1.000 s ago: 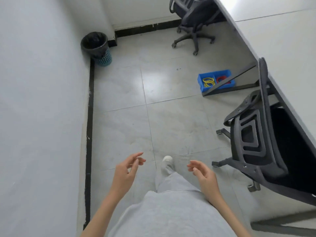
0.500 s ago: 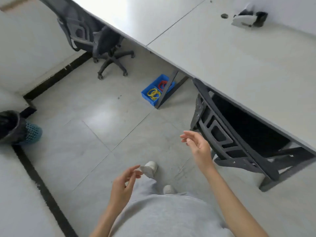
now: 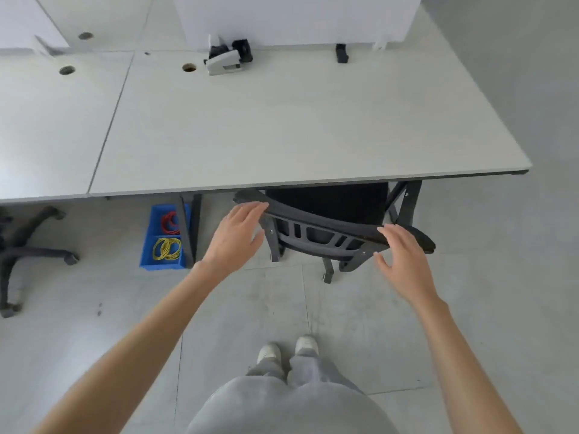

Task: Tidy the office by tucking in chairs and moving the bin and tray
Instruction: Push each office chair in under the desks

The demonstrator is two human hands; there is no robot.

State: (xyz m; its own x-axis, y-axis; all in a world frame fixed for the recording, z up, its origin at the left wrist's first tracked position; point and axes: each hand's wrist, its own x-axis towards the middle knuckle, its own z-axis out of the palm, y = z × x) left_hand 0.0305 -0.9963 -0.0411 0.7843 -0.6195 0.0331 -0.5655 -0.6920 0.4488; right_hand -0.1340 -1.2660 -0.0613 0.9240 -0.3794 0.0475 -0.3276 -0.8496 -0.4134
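I stand facing the pale surface point(image 3: 282, 126) with both arms reached out toward the black chair point(image 3: 332, 233) in front of me. Its seat is under the surface's front edge, and its backrest sticks out toward me, tilted. My left hand point(image 3: 235, 239) is at the left end of the backrest's top edge, fingers spread and grip apart, fingertips touching or just over the rim; I cannot tell which. My right hand point(image 3: 404, 261) is near the right end, fingers also spread and grip apart, fingertips at the top edge, nothing clamped. The blue tray point(image 3: 159, 242) lies on the floor to the left of the chair, partly behind a desk leg point(image 3: 189, 230), with red bands in its far compartment and yellow bands in the near one. The wheeled base of a second chair point(image 3: 28, 249) shows at the far left.
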